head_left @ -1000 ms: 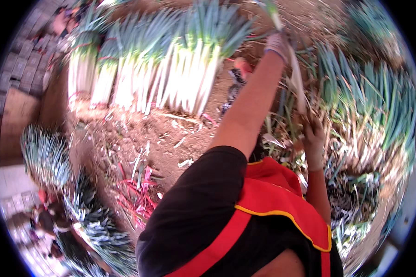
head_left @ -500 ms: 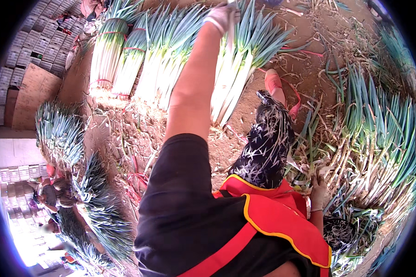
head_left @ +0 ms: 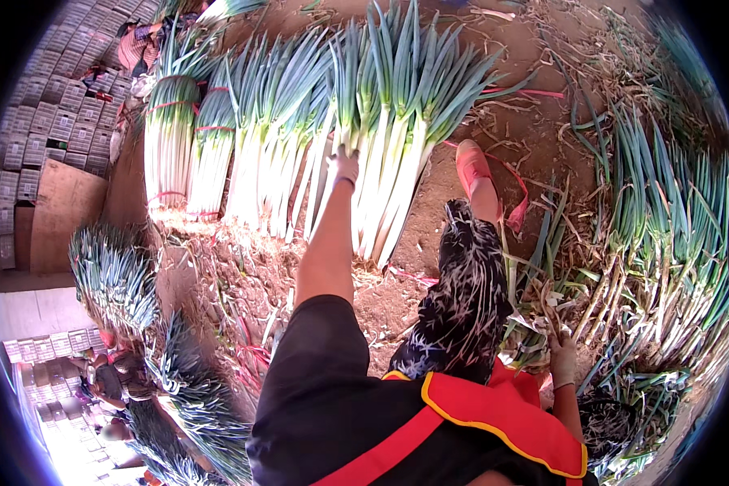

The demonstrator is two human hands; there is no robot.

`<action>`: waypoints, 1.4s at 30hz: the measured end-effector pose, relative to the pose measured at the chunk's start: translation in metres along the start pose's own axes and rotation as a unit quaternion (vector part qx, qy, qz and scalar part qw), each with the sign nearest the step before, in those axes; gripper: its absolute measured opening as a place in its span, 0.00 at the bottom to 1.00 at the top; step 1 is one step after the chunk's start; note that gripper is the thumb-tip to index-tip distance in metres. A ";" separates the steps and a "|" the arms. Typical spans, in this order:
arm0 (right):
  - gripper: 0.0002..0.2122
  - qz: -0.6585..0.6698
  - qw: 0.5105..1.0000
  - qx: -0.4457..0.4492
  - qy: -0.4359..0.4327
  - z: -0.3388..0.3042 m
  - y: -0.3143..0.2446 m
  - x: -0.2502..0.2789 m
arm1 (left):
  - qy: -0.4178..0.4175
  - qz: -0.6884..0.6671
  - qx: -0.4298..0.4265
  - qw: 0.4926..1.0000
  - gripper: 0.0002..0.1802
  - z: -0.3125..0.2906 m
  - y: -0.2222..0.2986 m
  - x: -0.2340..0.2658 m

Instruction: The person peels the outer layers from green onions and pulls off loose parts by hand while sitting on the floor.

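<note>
In the head view the left hand (head_left: 344, 166) reached far forward, arm outstretched, and rested on the white stalks of a row of long green onions (head_left: 381, 146) laid side by side on the dirt floor (head_left: 543, 73), leaves pointing toward the far edge of the floor. Its fingers lay against the stalks; whether they were closed around one could not be told. To the left of that row lay two tied bundles (head_left: 188, 142), bound with red bands, just beside it.

The right hand (head_left: 562, 358) was low at the right, near the person's side, its fingers curled around the root ends of a few onions from a loose heap of onions (head_left: 664, 243) — that heap spread along the right edge of the floor. Between the two arms a leg in patterned trousers (head_left: 462, 300) stretched forward, ending in a pink shoe (head_left: 471, 166) set on the bare dirt. More green bunches (head_left: 113, 275) lay at the left — near stacked crates (head_left: 40, 130).
</note>
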State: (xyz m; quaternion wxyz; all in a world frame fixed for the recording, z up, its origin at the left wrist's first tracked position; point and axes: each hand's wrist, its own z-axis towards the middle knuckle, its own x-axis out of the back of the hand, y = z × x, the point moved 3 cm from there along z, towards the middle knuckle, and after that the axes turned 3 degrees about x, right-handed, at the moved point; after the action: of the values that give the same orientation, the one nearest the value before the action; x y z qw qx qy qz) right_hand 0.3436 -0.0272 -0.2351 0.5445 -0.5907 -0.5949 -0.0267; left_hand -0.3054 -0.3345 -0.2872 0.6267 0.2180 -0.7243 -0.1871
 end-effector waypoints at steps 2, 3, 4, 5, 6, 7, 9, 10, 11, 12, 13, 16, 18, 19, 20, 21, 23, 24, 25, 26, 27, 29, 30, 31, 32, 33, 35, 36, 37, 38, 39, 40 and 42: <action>0.13 0.108 0.994 -0.029 -0.007 0.000 -0.008 -0.012 | 0.025 0.173 0.023 0.984 0.36 -0.032 -0.002 -0.028; 0.13 0.099 0.995 -0.019 -0.014 0.001 -0.009 -0.016 | 0.025 0.158 0.022 0.987 0.38 -0.040 -0.001 -0.037; 0.13 0.088 0.996 -0.012 -0.017 0.002 -0.008 -0.021 | 0.023 0.142 0.018 0.989 0.39 -0.047 0.006 -0.041; 0.13 0.079 0.997 -0.007 -0.020 0.002 -0.007 -0.027 | 0.010 0.142 0.011 0.990 0.39 -0.049 0.013 -0.044; 0.13 0.067 0.998 -0.004 -0.021 0.000 -0.006 -0.032 | 0.016 0.152 -0.016 0.988 0.39 -0.046 0.014 -0.054; 0.14 0.014 1.000 -0.010 -0.024 0.002 -0.005 -0.038 | 0.018 0.161 -0.047 0.986 0.40 -0.041 0.012 -0.065; 0.13 0.070 0.995 -0.064 -0.033 -0.002 0.012 -0.049 | 0.010 0.266 -0.122 0.956 0.38 -0.030 0.018 -0.097; 0.14 0.012 0.998 -0.014 -0.060 0.008 -0.028 -0.030 | 0.088 0.598 -0.202 0.770 0.35 0.008 -0.100 -0.142; 0.16 0.096 0.986 0.017 -0.137 0.028 -0.033 -0.021 | 0.103 0.727 -0.354 0.579 0.31 0.065 -0.223 -0.109; 0.17 0.061 0.984 0.052 -0.159 0.039 -0.028 -0.023 | 0.067 0.669 -0.331 0.662 0.32 0.068 -0.208 -0.124; 0.17 -0.086 0.966 0.153 -0.191 0.048 -0.006 -0.025 | 0.052 0.602 -0.304 0.736 0.34 0.053 -0.182 -0.135; 0.22 -0.160 0.982 0.002 -0.101 0.077 0.021 -0.005 | 0.048 0.355 -0.166 0.919 0.40 0.019 -0.065 -0.122; 0.26 -0.040 0.996 -0.084 -0.011 0.107 0.045 0.020 | 0.058 0.277 -0.090 0.955 0.44 -0.005 -0.023 -0.087; 0.26 -0.026 0.990 -0.121 0.064 0.120 0.042 0.038 | 0.048 0.242 -0.080 0.966 0.45 -0.009 -0.028 -0.079; 0.28 -0.036 0.975 -0.165 0.141 0.130 0.061 0.045 | 0.038 0.205 -0.075 0.975 0.46 -0.006 -0.032 -0.072; 0.28 -0.086 0.964 -0.190 0.165 0.136 0.080 0.053 | 0.046 0.180 -0.084 0.979 0.45 -0.003 -0.039 -0.068; 0.26 -0.130 0.942 -0.272 0.145 0.141 0.125 0.052 | -0.009 0.169 -0.083 0.982 0.44 0.002 -0.040 -0.058; 0.25 -0.121 0.934 -0.321 0.101 0.143 0.151 0.039 | -0.029 0.181 -0.102 0.978 0.44 0.019 -0.055 -0.046; 0.23 -0.112 0.923 -0.366 0.054 0.145 0.163 0.029 | -0.027 0.198 -0.129 0.971 0.44 0.031 -0.064 -0.032; 0.20 -0.085 0.919 -0.381 0.054 0.137 0.161 0.023 | -0.004 0.207 -0.095 0.974 0.44 0.004 -0.013 -0.030; 0.18 -0.060 0.923 -0.378 0.044 0.131 0.141 0.013 | 0.018 0.193 -0.108 0.975 0.44 -0.006 0.008 -0.012; 0.12 -0.011 0.949 -0.315 0.013 0.125 0.128 -0.004 | 0.031 0.150 -0.159 0.975 0.44 -0.024 0.067 0.011; 0.10 0.133 0.949 -0.284 0.008 0.123 0.124 -0.012 | -0.012 0.135 -0.197 0.971 0.41 -0.042 0.110 0.019; 0.07 0.278 0.925 -0.259 -0.007 0.123 0.118 -0.020 | -0.074 0.041 -0.236 0.968 0.39 -0.056 0.140 0.022; 0.06 0.525 0.816 -0.243 -0.003 0.122 0.095 -0.017 | -0.132 -0.057 -0.275 0.951 0.37 -0.069 0.171 0.024; 0.05 0.592 0.780 -0.204 -0.024 0.117 0.064 -0.002 | -0.171 -0.131 -0.265 0.940 0.36 -0.093 0.208 0.026; 0.03 0.712 0.689 -0.121 -0.062 0.090 -0.018 0.045 | -0.257 -0.222 -0.265 0.902 0.33 -0.154 0.290 0.032; 0.04 0.698 0.707 -0.103 -0.043 0.075 -0.050 0.064 | -0.264 -0.235 -0.324 0.878 0.31 -0.172 0.319 0.025; 0.04 0.683 0.725 -0.083 -0.026 0.058 -0.079 0.082 | -0.247 -0.181 -0.379 0.873 0.29 -0.177 0.339 0.008; 0.05 0.670 0.740 -0.068 0.000 0.040 -0.100 0.097 | -0.269 -0.120 -0.400 0.868 0.28 -0.213 0.374 0.002; 0.05 0.670 0.739 -0.064 0.009 0.022 -0.118 0.107 | -0.366 -0.176 -0.384 0.829 0.30 -0.260 0.403 0.007; 0.06 0.631 0.775 -0.037 0.015 0.006 -0.128 0.111 | -0.354 -0.132 -0.450 0.809 0.30 -0.277 0.415 -0.006; 0.09 0.547 0.837 0.014 0.023 -0.023 -0.145 0.106 | -0.457 -0.097 -0.406 0.786 0.25 -0.307 0.422 -0.043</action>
State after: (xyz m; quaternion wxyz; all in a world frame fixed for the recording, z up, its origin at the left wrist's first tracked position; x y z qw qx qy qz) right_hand 0.2824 -0.0143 -0.0652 0.4925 -0.8111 -0.1627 0.2702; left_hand -0.0305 0.0420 -0.0490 0.2317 -0.0983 -0.7584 -0.6012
